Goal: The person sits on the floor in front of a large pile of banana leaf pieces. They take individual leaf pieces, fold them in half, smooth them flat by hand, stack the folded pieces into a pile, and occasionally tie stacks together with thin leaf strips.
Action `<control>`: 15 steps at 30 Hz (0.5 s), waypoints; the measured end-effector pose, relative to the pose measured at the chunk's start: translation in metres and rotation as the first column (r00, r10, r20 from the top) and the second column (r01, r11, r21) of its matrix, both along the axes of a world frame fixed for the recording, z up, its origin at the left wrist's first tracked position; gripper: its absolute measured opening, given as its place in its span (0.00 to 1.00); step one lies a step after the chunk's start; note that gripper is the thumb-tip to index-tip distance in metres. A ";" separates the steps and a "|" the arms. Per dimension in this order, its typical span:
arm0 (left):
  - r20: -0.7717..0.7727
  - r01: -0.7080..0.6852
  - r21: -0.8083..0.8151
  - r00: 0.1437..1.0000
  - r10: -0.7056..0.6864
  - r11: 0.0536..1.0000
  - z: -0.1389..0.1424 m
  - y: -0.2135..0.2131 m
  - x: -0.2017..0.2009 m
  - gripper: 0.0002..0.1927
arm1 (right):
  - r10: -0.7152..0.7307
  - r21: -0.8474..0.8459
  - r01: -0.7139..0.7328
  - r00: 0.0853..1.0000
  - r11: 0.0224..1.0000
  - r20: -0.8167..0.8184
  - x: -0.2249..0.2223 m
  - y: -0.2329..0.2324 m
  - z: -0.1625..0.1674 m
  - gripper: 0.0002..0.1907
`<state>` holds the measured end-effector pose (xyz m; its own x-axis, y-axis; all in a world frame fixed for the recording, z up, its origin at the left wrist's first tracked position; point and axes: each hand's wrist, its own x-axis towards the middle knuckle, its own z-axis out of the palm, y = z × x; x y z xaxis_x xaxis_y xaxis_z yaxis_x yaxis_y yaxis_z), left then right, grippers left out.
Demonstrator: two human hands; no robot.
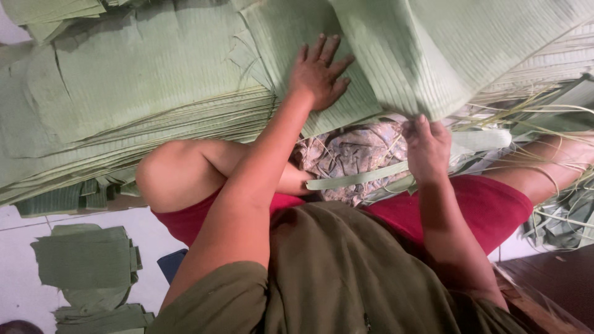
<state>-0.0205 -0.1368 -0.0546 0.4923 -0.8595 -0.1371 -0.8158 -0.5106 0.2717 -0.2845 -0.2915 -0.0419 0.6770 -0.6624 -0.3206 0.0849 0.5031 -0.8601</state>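
Head view: the person sits on the floor with knees drawn up, facing a large stack of leaves (124, 117).

The left hand (318, 74) lies flat on the top leaf (291, 37) of the stack, fingers spread wide and palm down. It presses the surface and grips nothing.

The right hand (427, 148) is closed in a pinch. Thumb and fingers clamp the lower edge of a folded leaf sheet (445, 55), which hangs over the right part of the stack.

A narrow leaf strip (356, 178) lies across a patterned cloth (352, 154) between the knees, just beside the right hand. Smaller folded leaf piles (86, 260) rest on the white floor (18, 266), well apart from both hands.
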 end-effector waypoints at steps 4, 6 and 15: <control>-0.052 -0.067 0.084 0.996 0.071 0.994 0.012 0.002 -0.003 0.32 | -0.068 0.013 0.070 0.991 0.997 -0.115 -0.021 0.014 0.035 0.11; -0.061 -0.094 0.115 0.993 0.101 0.989 0.017 0.003 -0.006 0.32 | -0.085 -0.031 0.082 0.991 0.996 -0.106 -0.030 0.010 0.064 0.09; -0.023 -0.112 -0.135 0.994 0.110 0.984 -0.013 0.007 0.006 0.32 | 0.018 -0.097 -0.064 0.909 0.993 -0.417 -0.048 -0.004 0.121 0.04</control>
<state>-0.0146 -0.1299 -0.0677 0.5845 -0.8108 -0.0307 -0.7514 -0.5551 0.3567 -0.3323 -0.2954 0.0786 0.5253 -0.6828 -0.5077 -0.3097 0.4024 -0.8615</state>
